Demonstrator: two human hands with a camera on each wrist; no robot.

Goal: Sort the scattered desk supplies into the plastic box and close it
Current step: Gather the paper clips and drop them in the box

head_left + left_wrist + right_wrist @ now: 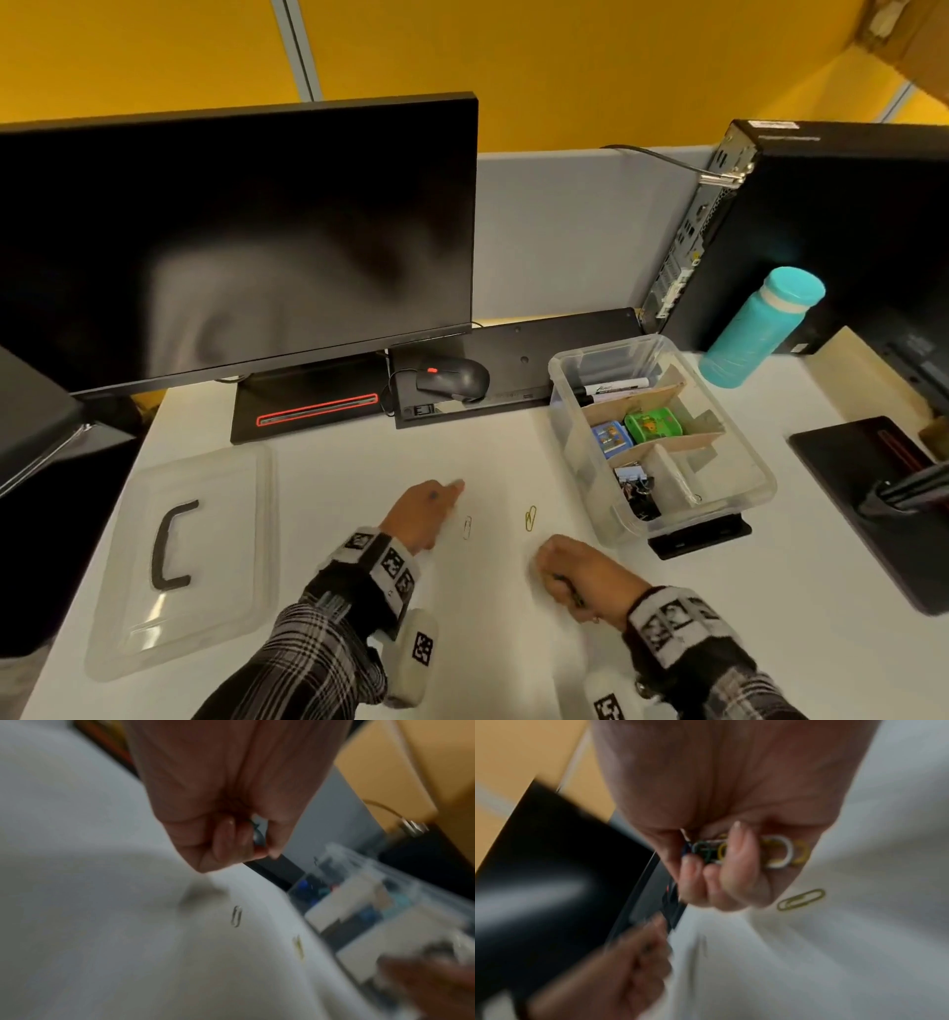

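Observation:
The clear plastic box [760,475] stands open at the right, with cardboard dividers, a marker [613,386], a green and a blue item, and binder clips inside. Its lid [179,555] lies flat at the left. A silver paper clip [467,527] [237,916] and a yellow paper clip [530,518] [800,899] lie on the desk between my hands. My left hand [426,514] [246,845] is curled and pinches a small grey clip [257,836]. My right hand [575,575] [718,866] grips a bunch of coloured paper clips [777,852].
A monitor [231,231] stands at the back left, with a mouse [452,380] beside its base. A teal bottle [760,329] and a computer tower [821,231] are behind the box. A black stand [873,503] sits at the right edge.

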